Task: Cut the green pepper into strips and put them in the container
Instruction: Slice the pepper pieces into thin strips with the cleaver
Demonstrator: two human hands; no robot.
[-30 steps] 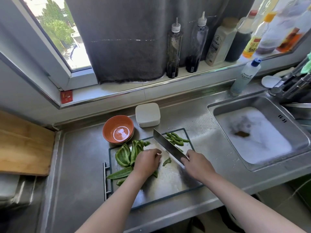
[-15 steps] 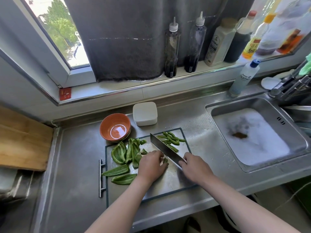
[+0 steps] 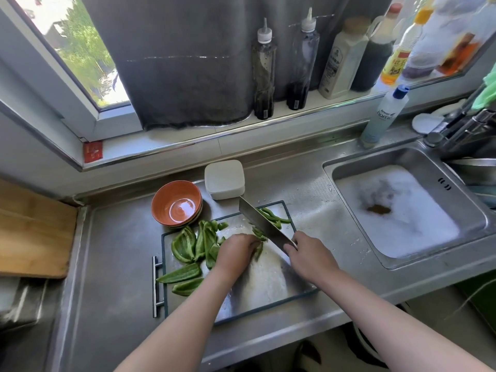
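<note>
A steel cutting board (image 3: 265,280) lies on the counter. Several large green pepper pieces (image 3: 193,244) are piled on its left part. Cut green strips (image 3: 272,217) lie at its far right corner. My left hand (image 3: 234,253) presses a pepper piece (image 3: 259,249) down with curled fingers. My right hand (image 3: 308,257) grips the handle of a cleaver (image 3: 261,224), whose blade slants over the board just right of my left fingers. An orange bowl (image 3: 175,204) stands behind the board. A white lidded container (image 3: 225,178) sits beside it.
A sink (image 3: 402,208) full of foamy water lies to the right, with a tap (image 3: 453,127) and a dish soap bottle (image 3: 383,115) behind it. Bottles line the window sill (image 3: 295,108). A wooden board (image 3: 32,234) lies at the left.
The cleaver blade has lifted and its tip now points further back. My left hand stays on the pepper piece at the board's middle. The view has shifted slightly.
</note>
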